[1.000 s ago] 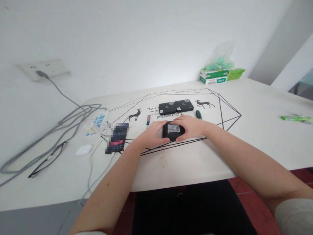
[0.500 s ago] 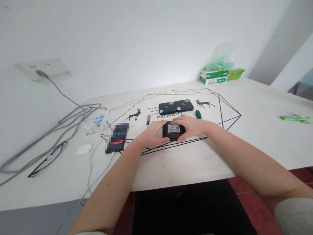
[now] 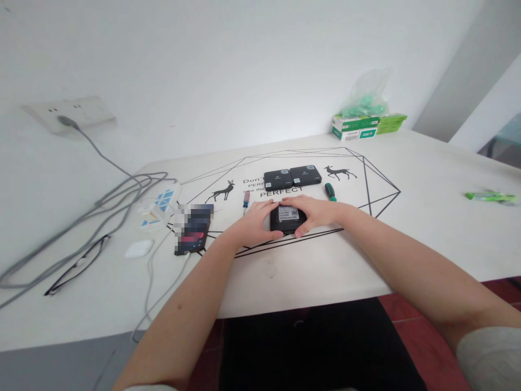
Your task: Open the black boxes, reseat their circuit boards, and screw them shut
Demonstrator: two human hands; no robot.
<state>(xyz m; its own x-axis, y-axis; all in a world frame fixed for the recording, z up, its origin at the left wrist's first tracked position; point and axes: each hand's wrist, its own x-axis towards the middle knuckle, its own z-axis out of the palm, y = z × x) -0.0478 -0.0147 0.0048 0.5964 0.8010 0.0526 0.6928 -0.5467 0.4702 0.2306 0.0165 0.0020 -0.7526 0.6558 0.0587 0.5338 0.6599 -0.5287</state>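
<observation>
Black and white-labelled, the box (image 3: 286, 224) lies face-on to the person at the middle of the worktop (image 3: 317, 271), directly between the hands. The left hand (image 3: 257, 221) clasps its left side and the right hand (image 3: 311, 213) its right, thumbs near, fingers far, so neither is nearer. With both ends covered, its long axis is hard to tell. Just beyond it, on the far side, sit two cases (image 3: 278, 181).

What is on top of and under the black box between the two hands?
A white printed label shows on top of the black box. The left hand and right hand cover parts of its edges. Its underside is hidden, so anything beneath cannot be seen.
</observation>
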